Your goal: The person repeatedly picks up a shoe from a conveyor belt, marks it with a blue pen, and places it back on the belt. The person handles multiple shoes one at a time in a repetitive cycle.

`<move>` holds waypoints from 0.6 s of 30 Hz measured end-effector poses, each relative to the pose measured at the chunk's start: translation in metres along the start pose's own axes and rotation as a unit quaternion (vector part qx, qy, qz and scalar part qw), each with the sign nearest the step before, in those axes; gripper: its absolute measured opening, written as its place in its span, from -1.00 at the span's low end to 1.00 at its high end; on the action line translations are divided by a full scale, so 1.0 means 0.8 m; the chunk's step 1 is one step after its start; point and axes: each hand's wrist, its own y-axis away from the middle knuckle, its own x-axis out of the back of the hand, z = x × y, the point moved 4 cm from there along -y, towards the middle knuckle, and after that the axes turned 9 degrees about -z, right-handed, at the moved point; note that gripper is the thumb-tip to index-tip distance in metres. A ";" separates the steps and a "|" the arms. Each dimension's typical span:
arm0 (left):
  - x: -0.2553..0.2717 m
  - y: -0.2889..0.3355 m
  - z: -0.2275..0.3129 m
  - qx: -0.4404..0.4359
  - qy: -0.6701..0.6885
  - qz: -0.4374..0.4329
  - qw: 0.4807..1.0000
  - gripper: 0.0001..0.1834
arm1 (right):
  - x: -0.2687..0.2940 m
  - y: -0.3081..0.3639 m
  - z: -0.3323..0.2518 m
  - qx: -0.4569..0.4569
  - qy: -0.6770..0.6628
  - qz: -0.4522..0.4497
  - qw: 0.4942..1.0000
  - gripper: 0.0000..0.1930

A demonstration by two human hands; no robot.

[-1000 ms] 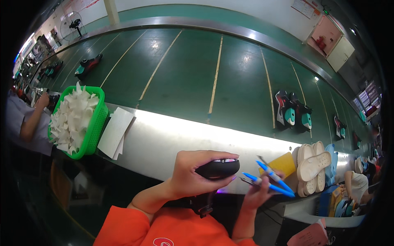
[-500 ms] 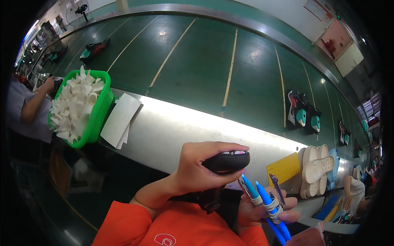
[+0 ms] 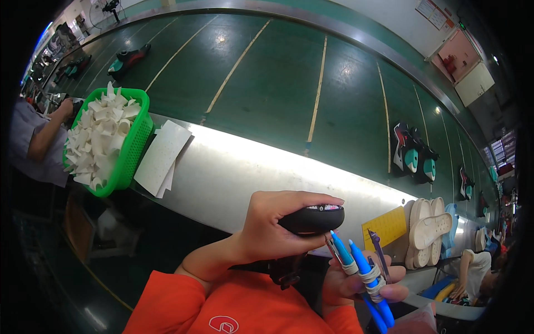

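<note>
Gripping blk item (image 3: 312, 221) w/ L hand (image 3: 264, 220), pens (image 3: 360, 257) w/ R hand (image 3: 346, 284), fingers well curled; from item, outline logo (image 3: 223, 324) ~7 o'clock, bench edge (image 3: 307, 161) 12.

we see white scraps (image 3: 102, 131) heaped in a green basket (image 3: 130, 161), with white sheets (image 3: 160, 154) just beside it. at right we find a yellow card (image 3: 394, 221) near stacked cream soles (image 3: 429, 231).

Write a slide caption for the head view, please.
Left hand holding a black rounded piece, right hand holding blue pens wrapped in pale bands.
</note>
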 end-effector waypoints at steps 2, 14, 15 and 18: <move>0.000 0.000 0.000 -0.002 0.001 -0.002 1.000 -0.55 | 0.003 -0.002 -0.002 0.002 0.025 -0.020 0.999 -0.52; -0.010 0.001 0.002 -0.001 -0.002 -0.034 0.999 -0.54 | 0.023 -0.033 -0.012 -0.040 0.015 -0.088 0.995 -0.61; -0.011 0.003 0.000 0.000 -0.003 -0.036 0.999 -0.55 | 0.025 -0.037 -0.012 -0.054 0.015 -0.107 0.993 -0.62; -0.010 0.002 0.003 -0.019 -0.005 -0.036 0.999 -0.54 | 0.030 -0.050 -0.014 -0.062 0.000 -0.139 0.988 -0.63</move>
